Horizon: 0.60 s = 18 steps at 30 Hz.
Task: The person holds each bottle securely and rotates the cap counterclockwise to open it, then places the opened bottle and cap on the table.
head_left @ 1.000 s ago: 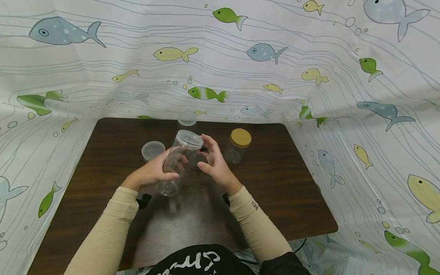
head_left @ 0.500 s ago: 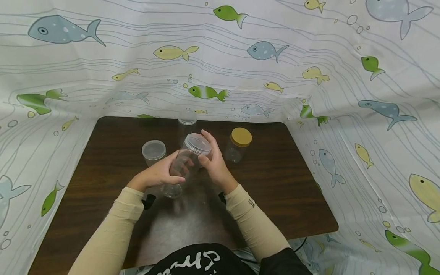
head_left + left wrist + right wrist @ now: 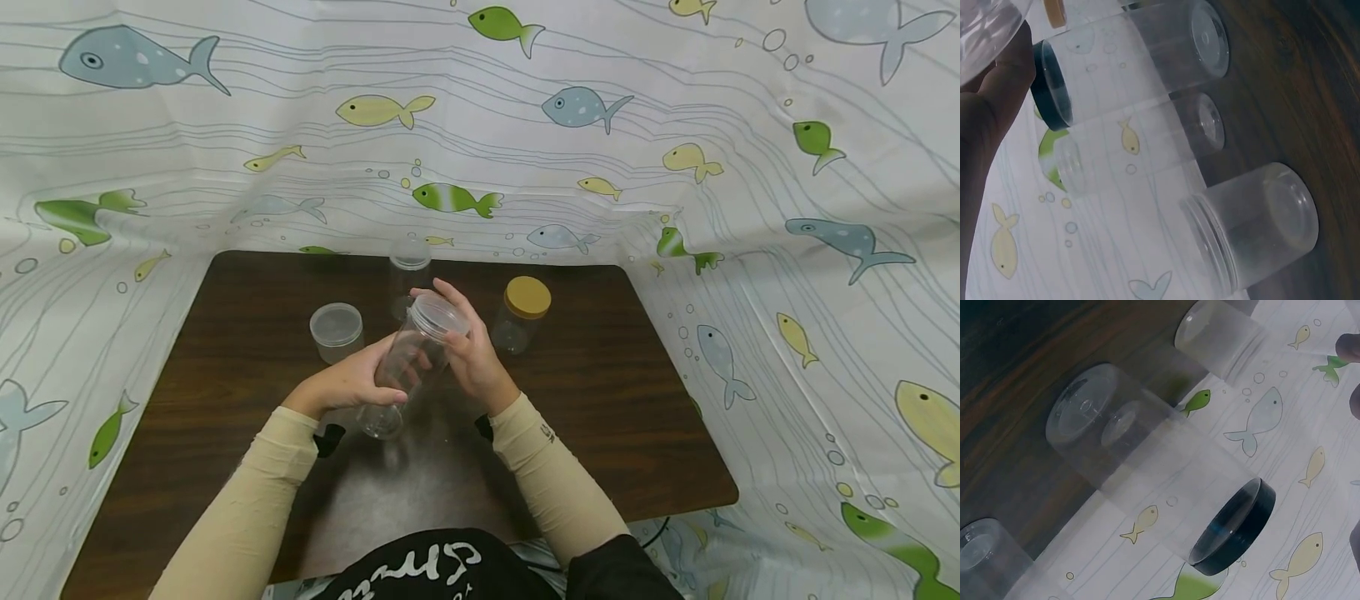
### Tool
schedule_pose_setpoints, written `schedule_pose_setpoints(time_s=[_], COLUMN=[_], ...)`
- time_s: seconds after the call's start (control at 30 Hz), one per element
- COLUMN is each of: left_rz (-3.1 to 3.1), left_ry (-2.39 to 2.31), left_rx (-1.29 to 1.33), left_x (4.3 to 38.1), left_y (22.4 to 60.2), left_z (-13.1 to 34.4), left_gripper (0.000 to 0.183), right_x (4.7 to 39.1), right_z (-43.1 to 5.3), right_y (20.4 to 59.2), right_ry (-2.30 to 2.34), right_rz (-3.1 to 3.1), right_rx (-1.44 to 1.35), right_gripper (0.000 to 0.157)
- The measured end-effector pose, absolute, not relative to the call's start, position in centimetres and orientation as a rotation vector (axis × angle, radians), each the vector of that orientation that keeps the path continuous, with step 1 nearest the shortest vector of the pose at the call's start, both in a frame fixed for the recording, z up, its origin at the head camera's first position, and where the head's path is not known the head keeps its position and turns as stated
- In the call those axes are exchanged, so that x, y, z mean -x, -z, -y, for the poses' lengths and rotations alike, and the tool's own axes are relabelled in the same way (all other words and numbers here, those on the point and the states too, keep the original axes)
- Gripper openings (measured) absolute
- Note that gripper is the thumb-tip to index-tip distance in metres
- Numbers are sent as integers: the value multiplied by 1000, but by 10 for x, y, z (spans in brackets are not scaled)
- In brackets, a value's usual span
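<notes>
A tall clear jar [image 3: 399,360] with a clear screw lid [image 3: 437,317] is held tilted above the table, its top leaning right. My left hand [image 3: 348,382] grips the jar's body, with the thumb across the near side. At the lid, my right hand [image 3: 477,360] curls its fingers and thumb round the rim. The bottom of the held jar also shows at the corner of the left wrist view, beside the left hand [image 3: 1004,87]. Behind the hands stands a clear jar with a dark lid [image 3: 1235,528], mostly hidden in the head view.
A short wide clear jar [image 3: 337,332] stands left of the hands. Farther back is a slim clear jar [image 3: 409,271], and to the right a jar with a yellow lid [image 3: 527,298]. The dark wooden table [image 3: 600,433] meets a fish-print sheet [image 3: 480,150] behind.
Both hands have brought the held jar slightly right and nearer the body. My right hand has closed from beside the lid to gripping it.
</notes>
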<state>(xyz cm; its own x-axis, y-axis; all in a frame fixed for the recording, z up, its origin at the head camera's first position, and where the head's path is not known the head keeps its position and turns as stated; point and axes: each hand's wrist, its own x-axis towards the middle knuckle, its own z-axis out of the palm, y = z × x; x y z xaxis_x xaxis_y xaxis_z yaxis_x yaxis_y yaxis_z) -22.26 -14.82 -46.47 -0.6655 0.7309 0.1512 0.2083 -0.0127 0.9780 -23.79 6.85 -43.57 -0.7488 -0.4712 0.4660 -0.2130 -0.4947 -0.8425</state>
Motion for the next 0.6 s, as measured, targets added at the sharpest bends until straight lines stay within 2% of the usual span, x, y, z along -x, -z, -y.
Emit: schedule_pose_setpoints(time_s=[0.3,0.6], left_rz=[-1854,-1974], left_ry=[-1771,-1763], left_rx=[-949,-877], left_x=[222,223], left_y=[462,463], left_z=[152,167], left_gripper=[87,87], right_x=[238,230], right_z=[-71,-79], right_y=[437,443], right_ry=[2395,2369], right_rz=[-1523,-1795], right_rx=[910,843], right_gripper=[123,112])
